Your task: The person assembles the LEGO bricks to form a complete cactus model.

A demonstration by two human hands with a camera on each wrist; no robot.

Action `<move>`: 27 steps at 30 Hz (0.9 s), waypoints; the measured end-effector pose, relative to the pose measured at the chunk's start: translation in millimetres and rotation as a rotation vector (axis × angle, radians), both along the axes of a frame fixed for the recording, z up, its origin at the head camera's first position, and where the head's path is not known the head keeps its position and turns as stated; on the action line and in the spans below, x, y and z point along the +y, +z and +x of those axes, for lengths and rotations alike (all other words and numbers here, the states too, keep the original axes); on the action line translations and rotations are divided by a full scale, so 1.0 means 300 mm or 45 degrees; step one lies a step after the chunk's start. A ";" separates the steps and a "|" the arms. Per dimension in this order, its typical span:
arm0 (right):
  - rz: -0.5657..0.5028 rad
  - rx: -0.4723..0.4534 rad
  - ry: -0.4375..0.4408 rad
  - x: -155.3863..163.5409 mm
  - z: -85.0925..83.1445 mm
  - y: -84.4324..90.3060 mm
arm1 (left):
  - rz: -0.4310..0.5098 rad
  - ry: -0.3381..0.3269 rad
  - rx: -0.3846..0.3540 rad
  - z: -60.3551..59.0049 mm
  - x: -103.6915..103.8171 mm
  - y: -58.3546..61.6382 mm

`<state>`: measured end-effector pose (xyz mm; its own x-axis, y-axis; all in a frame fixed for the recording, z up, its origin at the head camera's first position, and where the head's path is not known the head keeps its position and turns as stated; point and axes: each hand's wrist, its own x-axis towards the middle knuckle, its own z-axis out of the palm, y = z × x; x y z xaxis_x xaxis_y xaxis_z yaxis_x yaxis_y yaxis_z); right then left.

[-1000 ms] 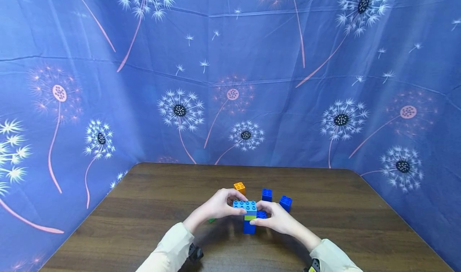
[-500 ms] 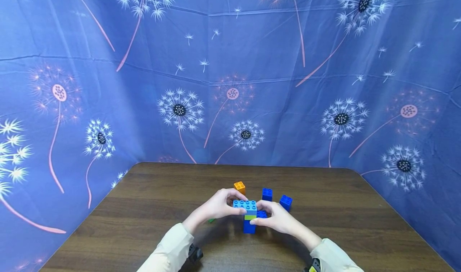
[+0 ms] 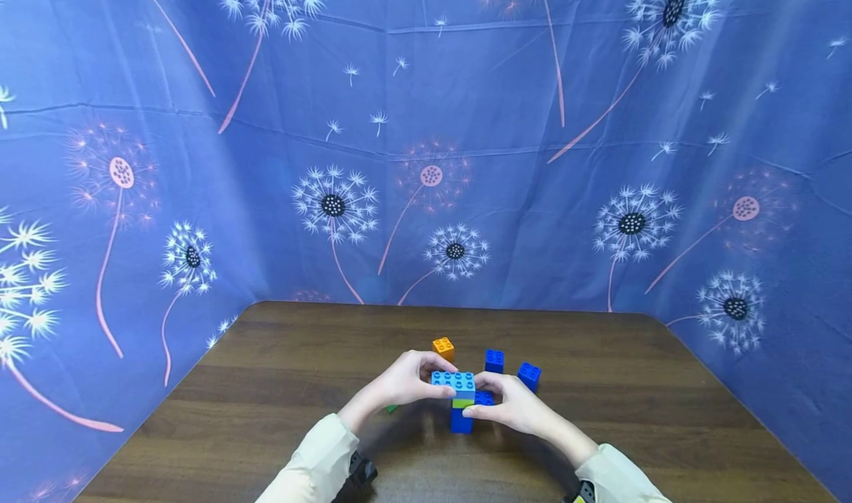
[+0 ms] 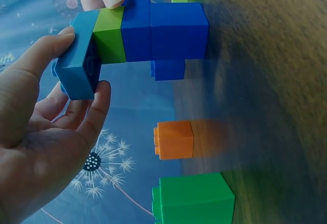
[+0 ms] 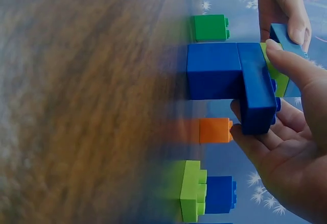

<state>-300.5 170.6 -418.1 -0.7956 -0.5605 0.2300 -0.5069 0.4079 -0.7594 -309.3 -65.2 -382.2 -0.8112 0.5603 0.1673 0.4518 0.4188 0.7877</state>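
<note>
A stack of toy building bricks stands on the table between both hands. At its top, a light blue brick (image 3: 454, 383) sits on a lime brick (image 4: 110, 35), jutting out leftward. Below are a long blue brick (image 5: 255, 91), sticking out rightward, and a tall blue brick (image 3: 461, 421) at the base. My left hand (image 3: 407, 379) pinches the light blue brick, thumb on the near side and fingers on the far side. My right hand (image 3: 512, 404) grips the stack, its thumb by the lime brick and its fingers around the long blue brick's jutting end.
Behind the stack stand an orange brick (image 3: 442, 349) and two blue bricks (image 3: 494, 359), the second blue brick (image 3: 529, 376) further right. A green brick (image 4: 196, 198) lies left, mostly hidden by my left hand in the head view. Another lime brick (image 5: 190, 191) shows in the right wrist view.
</note>
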 end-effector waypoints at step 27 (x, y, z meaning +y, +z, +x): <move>-0.079 -0.004 -0.054 -0.048 0.084 0.130 | 0.060 -0.008 -0.027 -0.010 -0.008 -0.019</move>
<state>-275.3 156.3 -379.2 -0.8192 -0.5108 0.2606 -0.4876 0.3812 -0.7855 -312.2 -67.5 -387.7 -0.8115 0.5570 0.1766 0.4372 0.3781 0.8160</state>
